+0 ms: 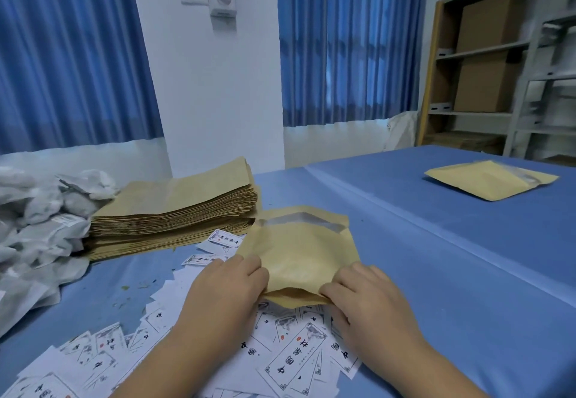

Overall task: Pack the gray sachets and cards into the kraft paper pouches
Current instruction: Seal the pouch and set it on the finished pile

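A bulging kraft paper pouch lies in front of me on the blue table, its silvery mouth turned away from me. My left hand grips its near left corner. My right hand pinches its near right edge. White printed cards are scattered under and around my hands. A thick stack of flat kraft pouches sits at the left. Grey sachets are heaped at the far left edge. What the held pouch contains is hidden.
Another filled kraft pouch lies far right on the blue table. Shelves with cardboard boxes stand at the back right. Blue curtains and a white wall are behind the table.
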The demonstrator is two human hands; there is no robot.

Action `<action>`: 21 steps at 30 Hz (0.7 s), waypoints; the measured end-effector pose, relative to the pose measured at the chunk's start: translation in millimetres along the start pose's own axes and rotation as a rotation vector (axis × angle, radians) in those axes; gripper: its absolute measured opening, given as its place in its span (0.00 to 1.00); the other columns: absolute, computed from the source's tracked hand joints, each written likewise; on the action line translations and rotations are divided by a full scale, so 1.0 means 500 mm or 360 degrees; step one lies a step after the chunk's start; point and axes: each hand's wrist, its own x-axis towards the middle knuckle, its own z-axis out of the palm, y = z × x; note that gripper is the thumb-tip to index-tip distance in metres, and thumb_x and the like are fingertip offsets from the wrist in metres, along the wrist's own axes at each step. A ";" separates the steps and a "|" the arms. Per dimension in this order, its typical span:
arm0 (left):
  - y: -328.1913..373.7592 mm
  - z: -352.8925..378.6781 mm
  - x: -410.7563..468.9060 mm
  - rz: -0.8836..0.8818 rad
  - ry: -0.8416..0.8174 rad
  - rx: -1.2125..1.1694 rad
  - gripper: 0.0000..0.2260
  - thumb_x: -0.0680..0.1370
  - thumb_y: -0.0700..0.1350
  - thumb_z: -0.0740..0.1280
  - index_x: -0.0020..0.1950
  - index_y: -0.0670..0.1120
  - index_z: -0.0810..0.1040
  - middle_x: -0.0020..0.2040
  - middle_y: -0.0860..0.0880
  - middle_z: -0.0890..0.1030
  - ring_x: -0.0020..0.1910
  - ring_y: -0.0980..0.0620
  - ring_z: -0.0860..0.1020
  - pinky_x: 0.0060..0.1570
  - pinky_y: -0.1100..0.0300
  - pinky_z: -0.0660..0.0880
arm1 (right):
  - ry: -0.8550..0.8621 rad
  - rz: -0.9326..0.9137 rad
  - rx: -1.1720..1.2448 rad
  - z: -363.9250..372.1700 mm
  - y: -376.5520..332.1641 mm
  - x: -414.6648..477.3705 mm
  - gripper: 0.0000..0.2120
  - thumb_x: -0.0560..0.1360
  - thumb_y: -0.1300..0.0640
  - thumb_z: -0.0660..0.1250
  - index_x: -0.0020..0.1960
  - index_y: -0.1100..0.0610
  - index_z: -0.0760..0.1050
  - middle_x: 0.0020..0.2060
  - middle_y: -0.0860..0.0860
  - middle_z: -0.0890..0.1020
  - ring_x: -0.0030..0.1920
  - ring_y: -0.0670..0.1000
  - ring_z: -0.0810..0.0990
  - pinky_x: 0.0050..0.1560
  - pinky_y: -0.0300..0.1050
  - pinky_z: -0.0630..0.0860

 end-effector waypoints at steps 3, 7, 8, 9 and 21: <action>0.015 -0.006 0.011 0.0013 0.0020 0.0007 0.17 0.51 0.38 0.79 0.32 0.48 0.75 0.32 0.51 0.73 0.28 0.48 0.74 0.25 0.59 0.67 | 0.0018 0.0013 -0.0001 0.000 0.004 -0.002 0.16 0.46 0.67 0.76 0.31 0.54 0.79 0.28 0.48 0.73 0.28 0.52 0.74 0.25 0.42 0.71; 0.035 -0.011 0.039 0.0118 -0.0017 0.0062 0.18 0.48 0.39 0.80 0.29 0.48 0.75 0.30 0.52 0.73 0.26 0.49 0.74 0.24 0.62 0.69 | 0.0009 0.0051 0.0013 -0.002 0.003 -0.002 0.16 0.46 0.67 0.76 0.31 0.54 0.78 0.27 0.48 0.73 0.28 0.53 0.73 0.26 0.40 0.69; 0.038 -0.011 0.042 0.0136 -0.0024 0.0070 0.18 0.47 0.38 0.80 0.28 0.48 0.74 0.29 0.51 0.73 0.25 0.49 0.73 0.23 0.63 0.69 | -0.0005 0.0063 -0.0007 -0.001 0.002 -0.002 0.16 0.46 0.66 0.76 0.30 0.54 0.78 0.27 0.48 0.73 0.28 0.53 0.73 0.26 0.40 0.69; 0.040 -0.009 0.042 0.0147 -0.0027 0.0072 0.18 0.47 0.38 0.81 0.27 0.48 0.74 0.29 0.51 0.73 0.25 0.49 0.73 0.23 0.63 0.69 | -0.0019 0.0075 -0.0027 0.000 0.000 -0.002 0.15 0.47 0.65 0.77 0.30 0.54 0.77 0.28 0.48 0.73 0.28 0.52 0.73 0.26 0.40 0.68; 0.081 0.017 0.046 0.0240 0.0058 -0.0047 0.17 0.50 0.38 0.78 0.28 0.49 0.73 0.28 0.52 0.72 0.25 0.49 0.72 0.25 0.62 0.65 | 0.0072 -0.0030 -0.0073 0.010 -0.006 -0.003 0.06 0.56 0.62 0.70 0.31 0.52 0.79 0.27 0.47 0.73 0.28 0.52 0.72 0.27 0.41 0.70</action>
